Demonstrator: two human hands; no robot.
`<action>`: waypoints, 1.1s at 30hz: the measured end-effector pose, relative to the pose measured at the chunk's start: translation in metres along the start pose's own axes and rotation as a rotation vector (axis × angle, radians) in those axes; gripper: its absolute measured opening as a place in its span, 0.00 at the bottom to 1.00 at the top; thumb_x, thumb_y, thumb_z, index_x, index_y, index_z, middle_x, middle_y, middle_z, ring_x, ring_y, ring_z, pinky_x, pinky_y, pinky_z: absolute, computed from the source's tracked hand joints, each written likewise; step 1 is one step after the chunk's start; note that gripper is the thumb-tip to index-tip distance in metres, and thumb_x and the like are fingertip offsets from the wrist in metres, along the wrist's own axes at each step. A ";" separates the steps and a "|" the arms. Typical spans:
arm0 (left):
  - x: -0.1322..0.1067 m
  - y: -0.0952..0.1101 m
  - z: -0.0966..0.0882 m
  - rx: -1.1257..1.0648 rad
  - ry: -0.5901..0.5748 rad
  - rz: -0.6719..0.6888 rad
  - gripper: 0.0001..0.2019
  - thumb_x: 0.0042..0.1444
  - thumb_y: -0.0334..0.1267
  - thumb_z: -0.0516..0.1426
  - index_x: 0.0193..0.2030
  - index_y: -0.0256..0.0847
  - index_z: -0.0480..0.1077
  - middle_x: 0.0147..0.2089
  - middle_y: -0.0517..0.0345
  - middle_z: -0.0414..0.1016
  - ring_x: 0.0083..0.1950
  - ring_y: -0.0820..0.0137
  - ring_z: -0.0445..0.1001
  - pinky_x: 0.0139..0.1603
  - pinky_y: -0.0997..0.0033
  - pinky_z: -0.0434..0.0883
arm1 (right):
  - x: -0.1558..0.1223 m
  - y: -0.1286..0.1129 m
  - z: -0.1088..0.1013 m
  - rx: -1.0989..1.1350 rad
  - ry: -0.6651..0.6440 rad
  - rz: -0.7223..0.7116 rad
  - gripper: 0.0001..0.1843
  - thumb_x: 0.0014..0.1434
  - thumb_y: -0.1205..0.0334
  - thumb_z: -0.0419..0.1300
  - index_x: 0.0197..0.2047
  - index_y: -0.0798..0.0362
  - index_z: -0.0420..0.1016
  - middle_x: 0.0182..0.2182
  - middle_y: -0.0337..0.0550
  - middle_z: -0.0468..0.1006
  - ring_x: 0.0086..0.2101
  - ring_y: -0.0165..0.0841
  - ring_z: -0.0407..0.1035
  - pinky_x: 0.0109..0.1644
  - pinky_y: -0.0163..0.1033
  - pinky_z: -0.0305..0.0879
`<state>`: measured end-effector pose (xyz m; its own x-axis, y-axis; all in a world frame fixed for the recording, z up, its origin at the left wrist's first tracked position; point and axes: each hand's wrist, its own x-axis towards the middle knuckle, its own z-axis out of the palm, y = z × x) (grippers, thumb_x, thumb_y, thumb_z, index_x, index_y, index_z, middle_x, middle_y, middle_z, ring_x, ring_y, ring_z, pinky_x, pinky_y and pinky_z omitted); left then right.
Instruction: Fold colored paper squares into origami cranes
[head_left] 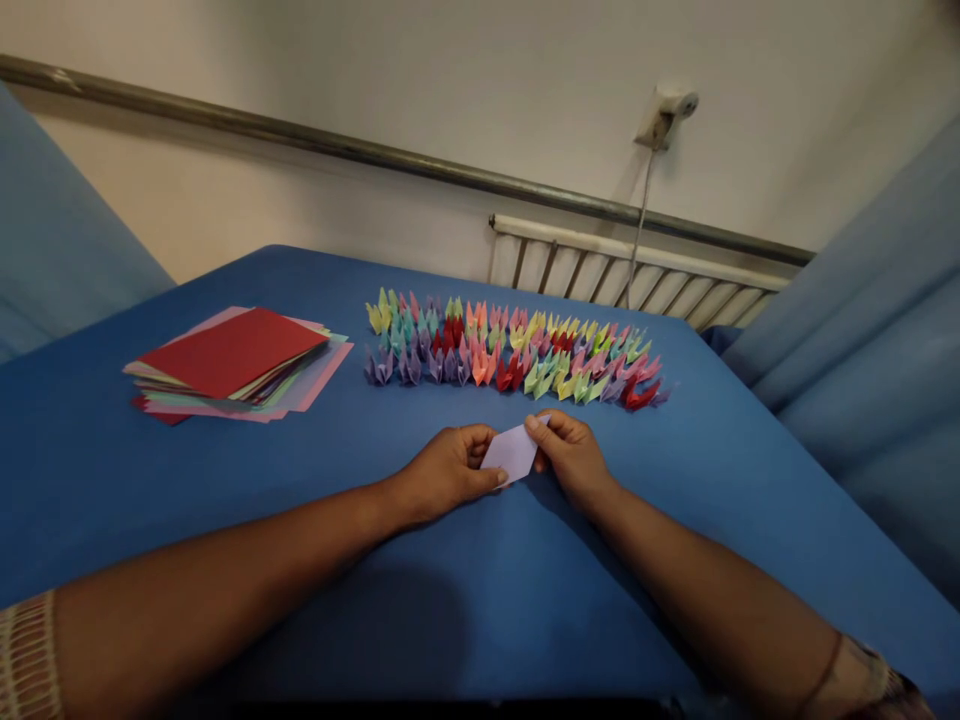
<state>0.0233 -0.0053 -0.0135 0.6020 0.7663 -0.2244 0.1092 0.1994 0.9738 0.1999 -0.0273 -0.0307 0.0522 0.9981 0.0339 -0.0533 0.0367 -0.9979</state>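
My left hand (448,470) and my right hand (571,455) both pinch a small folded piece of pale lilac paper (512,452) just above the blue table (480,600), near its middle. Left fingers grip its left edge, right fingers its upper right corner. Beyond the hands lie rows of several small folded paper cranes (517,352) in many colours. A stack of coloured square paper sheets (236,362), red on top, lies at the left.
A wall with a metal rail (375,152) runs behind the table. A white radiator (622,272) and a wall socket with a cable (664,112) are at the back right. Blue fabric (870,330) hangs on both sides.
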 end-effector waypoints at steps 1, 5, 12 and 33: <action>0.000 0.000 0.000 -0.015 -0.006 -0.002 0.14 0.39 0.35 0.66 0.34 0.38 0.70 0.32 0.61 0.75 0.34 0.72 0.72 0.38 0.72 0.68 | 0.001 0.000 -0.001 0.018 0.020 0.001 0.22 0.51 0.42 0.64 0.24 0.53 0.68 0.13 0.31 0.66 0.15 0.24 0.56 0.20 0.32 0.50; 0.000 -0.001 0.000 -0.028 -0.012 -0.021 0.15 0.39 0.36 0.67 0.35 0.38 0.70 0.32 0.61 0.75 0.33 0.72 0.72 0.38 0.71 0.69 | 0.005 0.004 -0.007 0.105 0.084 -0.032 0.20 0.54 0.45 0.63 0.25 0.53 0.67 0.14 0.30 0.65 0.16 0.24 0.56 0.22 0.32 0.50; -0.003 0.007 -0.007 -0.047 -0.164 -0.004 0.20 0.39 0.36 0.69 0.41 0.38 0.72 0.39 0.56 0.77 0.42 0.68 0.74 0.45 0.69 0.69 | 0.010 0.005 -0.014 0.062 0.086 -0.068 0.21 0.53 0.44 0.63 0.25 0.52 0.67 0.15 0.30 0.65 0.17 0.24 0.56 0.22 0.32 0.51; 0.003 0.007 -0.008 0.157 0.125 0.052 0.13 0.44 0.44 0.62 0.23 0.37 0.67 0.21 0.67 0.61 0.23 0.78 0.56 0.25 0.76 0.54 | -0.010 0.007 0.011 -0.035 -0.199 -0.026 0.17 0.52 0.46 0.65 0.30 0.52 0.70 0.22 0.32 0.68 0.22 0.26 0.61 0.25 0.32 0.59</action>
<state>0.0197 0.0036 -0.0076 0.5082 0.8449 -0.1669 0.2085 0.0674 0.9757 0.1880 -0.0359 -0.0370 -0.1450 0.9872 0.0660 -0.0196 0.0638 -0.9978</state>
